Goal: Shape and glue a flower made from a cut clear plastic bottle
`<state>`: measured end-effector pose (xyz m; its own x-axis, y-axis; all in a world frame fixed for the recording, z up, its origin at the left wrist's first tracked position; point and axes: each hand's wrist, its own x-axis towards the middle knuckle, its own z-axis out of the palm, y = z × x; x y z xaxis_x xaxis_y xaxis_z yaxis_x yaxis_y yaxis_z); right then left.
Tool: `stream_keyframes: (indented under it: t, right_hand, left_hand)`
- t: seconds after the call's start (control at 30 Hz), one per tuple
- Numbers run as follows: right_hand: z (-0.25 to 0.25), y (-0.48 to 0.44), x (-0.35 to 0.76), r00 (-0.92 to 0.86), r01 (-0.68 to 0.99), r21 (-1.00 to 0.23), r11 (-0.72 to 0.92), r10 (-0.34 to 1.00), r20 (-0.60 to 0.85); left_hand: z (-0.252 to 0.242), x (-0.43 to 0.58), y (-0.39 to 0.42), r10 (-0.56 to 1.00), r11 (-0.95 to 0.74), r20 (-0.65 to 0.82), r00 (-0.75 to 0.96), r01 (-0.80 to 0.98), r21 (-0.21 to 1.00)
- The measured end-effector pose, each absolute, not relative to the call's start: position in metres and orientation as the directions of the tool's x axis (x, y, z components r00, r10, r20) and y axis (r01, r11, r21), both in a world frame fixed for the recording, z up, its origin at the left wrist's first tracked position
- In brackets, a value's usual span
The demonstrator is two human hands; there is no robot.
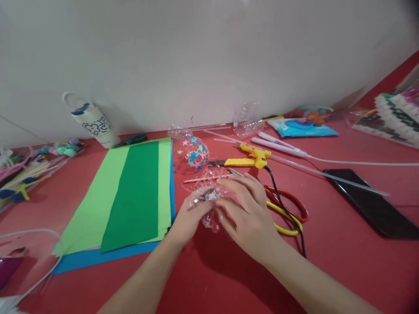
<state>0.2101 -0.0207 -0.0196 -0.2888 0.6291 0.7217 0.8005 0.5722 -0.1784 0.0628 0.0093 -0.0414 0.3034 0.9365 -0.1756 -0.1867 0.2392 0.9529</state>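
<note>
Just above the red table, both hands hold a clear plastic flower-like piece (212, 223) with curled, ruffled edges and a silvery middle. My left hand (187, 221) grips its left side, thumb pressed toward the middle. From the right, the curled fingers of my right hand (250, 211) pinch it, hiding part of that side. Behind it lie a pink pencil (193, 179) and a yellow-handled serrated tool (240, 162). A clear ball with colourful stars (196, 153) stands beyond. Large scissors with red and yellow handles (288, 230) rest beside my right hand.
A yellow glue gun (260, 156) trails a black cord past the scissors. Green sheets (134, 196) lie left; a black phone (373, 203) lies right. Along the wall are a white tumbler (98, 126), a lilac hair straightener (281, 146), and a blue wipes pack (288, 128).
</note>
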Motion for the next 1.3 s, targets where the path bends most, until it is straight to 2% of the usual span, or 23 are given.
stream_keyframes:
  t: [0.33, 0.4, 0.47, 0.53, 0.6, 0.8, 1.03, 1.2, 1.3]
  right_hand:
    - [-0.015, -0.026, 0.211, -0.271, 0.744, -0.217, 0.632, 0.582, 0.767]
    - [-0.011, -0.028, 0.216, -0.164, 0.715, -0.310, 0.626, 0.581, 0.797]
    - [-0.008, -0.025, 0.223, -0.013, 0.663, -0.465, 0.587, 0.630, 0.777]
    - [-0.007, -0.020, 0.229, 0.069, 0.592, -0.610, 0.526, 0.721, 0.689]
    - [-0.009, -0.014, 0.233, 0.049, 0.550, -0.684, 0.479, 0.799, 0.599]
    - [-0.017, -0.007, 0.227, -0.086, 0.600, -0.650, 0.466, 0.845, 0.527]
    - [-0.015, -0.011, 0.224, -0.064, 0.637, -0.585, 0.502, 0.791, 0.609]
    - [-0.018, -0.011, 0.222, -0.009, 0.567, -0.715, 0.409, 0.871, 0.491]
    - [-0.020, -0.011, 0.221, -0.018, 0.585, -0.701, 0.408, 0.871, 0.491]
  left_hand:
    - [-0.039, 0.062, 0.011, 0.946, 0.269, -0.207, 0.250, -0.246, 0.931]
    - [-0.037, 0.061, 0.012, 0.950, 0.271, -0.222, 0.218, -0.229, 0.935]
    - [-0.036, 0.060, 0.014, 0.952, 0.273, -0.228, 0.203, -0.227, 0.935]
    - [-0.036, 0.058, 0.015, 0.950, 0.281, -0.235, 0.207, -0.233, 0.931]
    - [-0.036, 0.056, 0.015, 0.951, 0.275, -0.226, 0.212, -0.241, 0.931]
    - [-0.039, 0.054, 0.015, 0.933, 0.263, -0.189, 0.306, -0.219, 0.940]
    - [-0.040, 0.055, 0.014, 0.930, 0.290, -0.208, 0.302, -0.258, 0.922]
    - [-0.041, 0.053, 0.015, 0.923, 0.255, -0.160, 0.350, -0.245, 0.935]
    - [-0.042, 0.053, 0.015, 0.917, 0.236, -0.139, 0.373, -0.231, 0.944]
